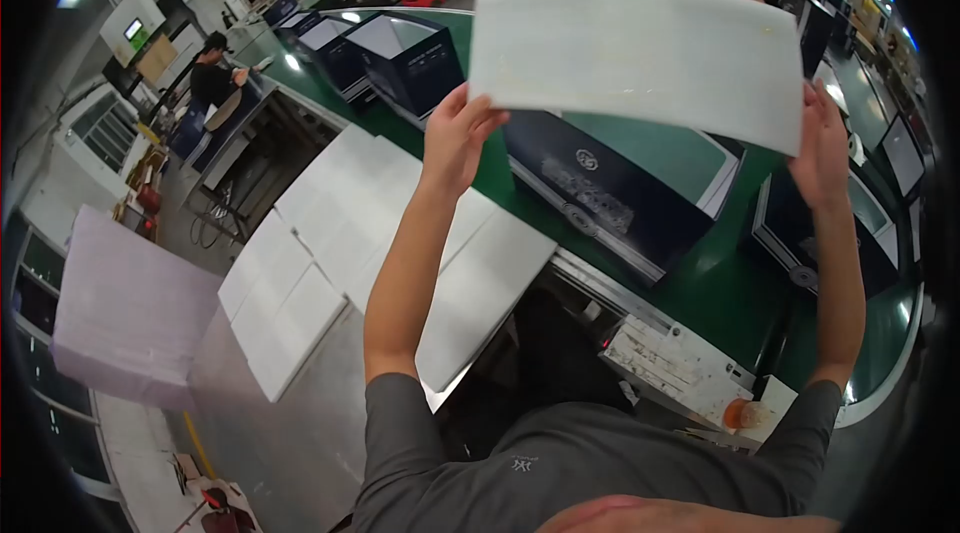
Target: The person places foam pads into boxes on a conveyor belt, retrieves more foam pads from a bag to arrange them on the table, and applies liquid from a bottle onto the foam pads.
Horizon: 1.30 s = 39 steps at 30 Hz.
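Observation:
A white foam sheet (640,53), slightly bowed, is held up above the green conveyor. My left hand (460,138) pinches its lower left corner. At the right edge my right hand (822,148) has its fingers pressed against the sheet. Just below and behind the sheet stands an open dark blue box (610,198) with a printed emblem, its inside partly covered by the sheet. Stacks of white foam sheets (370,203) lie on a table to the left of the conveyor.
More dark boxes (410,63) stand on the green conveyor (700,283), one at the right (870,243). A pale pink foam block (130,308) is at the far left. A seated person (212,78) works beyond the table. An orange roll (742,414) lies near the front edge.

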{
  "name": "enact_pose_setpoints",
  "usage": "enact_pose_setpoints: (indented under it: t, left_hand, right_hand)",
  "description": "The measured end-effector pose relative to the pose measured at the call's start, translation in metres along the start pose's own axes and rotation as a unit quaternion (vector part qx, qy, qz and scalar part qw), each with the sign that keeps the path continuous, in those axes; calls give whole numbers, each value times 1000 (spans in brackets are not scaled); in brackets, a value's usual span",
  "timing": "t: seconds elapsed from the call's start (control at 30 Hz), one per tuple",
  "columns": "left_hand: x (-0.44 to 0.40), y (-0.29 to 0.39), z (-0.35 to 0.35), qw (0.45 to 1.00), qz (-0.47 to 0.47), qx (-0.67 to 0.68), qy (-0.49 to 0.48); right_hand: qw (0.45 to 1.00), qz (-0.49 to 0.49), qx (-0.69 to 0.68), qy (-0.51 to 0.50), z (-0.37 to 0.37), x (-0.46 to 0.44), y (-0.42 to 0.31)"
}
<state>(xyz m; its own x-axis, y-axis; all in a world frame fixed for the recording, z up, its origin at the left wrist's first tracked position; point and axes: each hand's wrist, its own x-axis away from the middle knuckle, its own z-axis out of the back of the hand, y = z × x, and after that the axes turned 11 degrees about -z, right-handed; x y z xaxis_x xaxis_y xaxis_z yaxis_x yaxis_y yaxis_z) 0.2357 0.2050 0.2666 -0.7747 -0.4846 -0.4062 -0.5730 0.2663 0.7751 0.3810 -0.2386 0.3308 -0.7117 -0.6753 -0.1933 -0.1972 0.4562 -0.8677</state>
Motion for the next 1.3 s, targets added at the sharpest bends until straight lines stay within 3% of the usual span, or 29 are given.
enact_pose_setpoints:
  t: [0.07,0.13,0.17,0.2,0.3,0.33,0.47,0.53,0.67,0.77,0.97,1.0,1.13,1.17,1.3]
  left_hand:
    - [-23,-15,-23,997,3,-46,-61]
    - [-38,-24,-36,988,2,-98,-122]
    - [-42,-28,-36,988,2,-95,-125]
    - [-45,-33,-32,975,-56,-183,-113]
    - [-47,-48,-6,871,-213,-438,-71]
    - [-48,-55,3,871,-206,-440,-72]
    - [-51,-83,21,903,84,-420,32]
    - [-36,-82,20,911,71,-405,34]
    - [19,-59,16,927,33,-372,47]
    - [66,-55,5,946,-6,-323,38]
    - [138,-46,-25,968,-33,-246,41]
    - [146,-47,-30,969,-28,-240,42]
    - [162,-53,-48,967,-19,-253,10]
    - [165,-56,-53,969,-19,-245,10]
    - [178,-68,-69,978,-28,-204,-2]
  right_hand:
    - [998,5,-6,-70,23,13,-19]
    - [961,99,117,229,24,34,-30]
    - [960,101,118,232,17,40,-31]
    - [944,122,149,266,3,44,-30]
    - [884,169,236,367,-36,47,-17]
    - [881,154,271,355,-31,48,-16]
    - [879,82,376,282,-26,34,-2]
    - [855,65,472,204,-40,27,15]
    - [888,29,448,101,-78,27,49]
    - [804,24,593,-37,-94,34,51]
    - [675,71,707,-199,-119,72,22]
    - [673,63,709,-200,-121,79,20]
    - [533,-12,814,-229,-120,102,7]
    - [528,-15,818,-228,-113,107,6]
    - [316,-108,915,-227,-59,135,37]
